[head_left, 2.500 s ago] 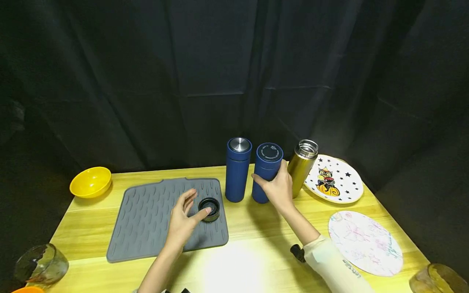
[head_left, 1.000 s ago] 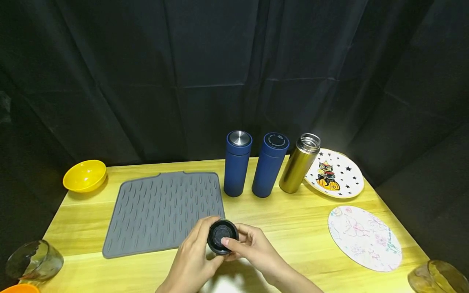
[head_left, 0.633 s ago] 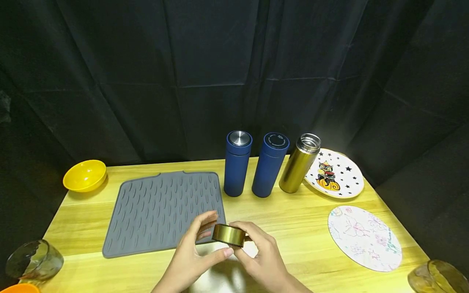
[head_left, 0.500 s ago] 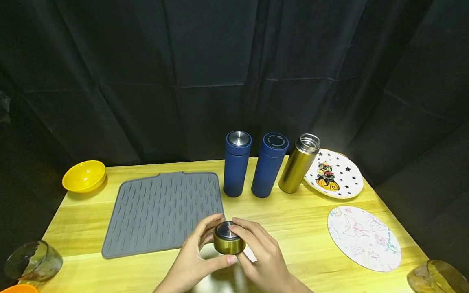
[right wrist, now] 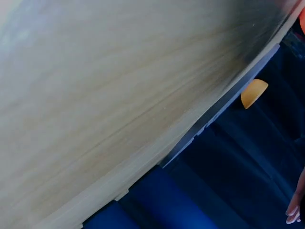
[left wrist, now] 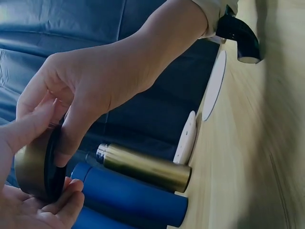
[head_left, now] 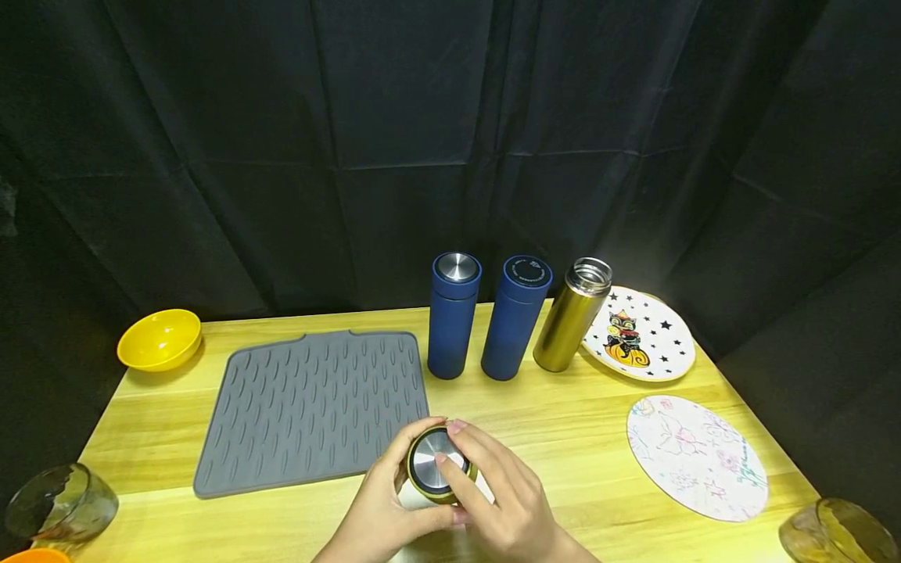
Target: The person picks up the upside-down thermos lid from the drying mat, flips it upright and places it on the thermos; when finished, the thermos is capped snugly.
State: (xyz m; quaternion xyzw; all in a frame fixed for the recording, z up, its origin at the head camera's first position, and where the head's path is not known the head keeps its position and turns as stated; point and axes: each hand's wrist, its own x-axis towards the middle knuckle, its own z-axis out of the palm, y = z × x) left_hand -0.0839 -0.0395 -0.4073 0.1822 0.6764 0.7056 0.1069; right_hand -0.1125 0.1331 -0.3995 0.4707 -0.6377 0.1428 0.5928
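Note:
Both hands hold a gold flask lid (head_left: 424, 460) above the table's front middle, its brushed-steel top turned up towards the head camera. Around the lid's left side curl the fingers and thumb of my left hand (head_left: 383, 500). My right hand (head_left: 510, 500) has fingertips on the steel top, and in the left wrist view its thumb lies against the lid's dark underside, so it pinches the lid (left wrist: 32, 164). The gold flask (head_left: 572, 320) stands uncapped at the back right, its steel mouth showing. Left of it are two capped blue flasks, one steel-topped (head_left: 450, 328), one black-topped (head_left: 516, 324).
A grey ridged mat (head_left: 310, 414) lies left of the hands, with a yellow bowl (head_left: 160, 340) behind it. Right are a fox-patterned plate (head_left: 658, 352) and a round drawn-on board (head_left: 697, 461). Glasses stand at the front left (head_left: 63, 500) and front right (head_left: 838, 532).
The left hand took the lid off the mat and the right hand left the black-topped flask. Together they brought the lid to the front and turned it from underside up to steel top up.

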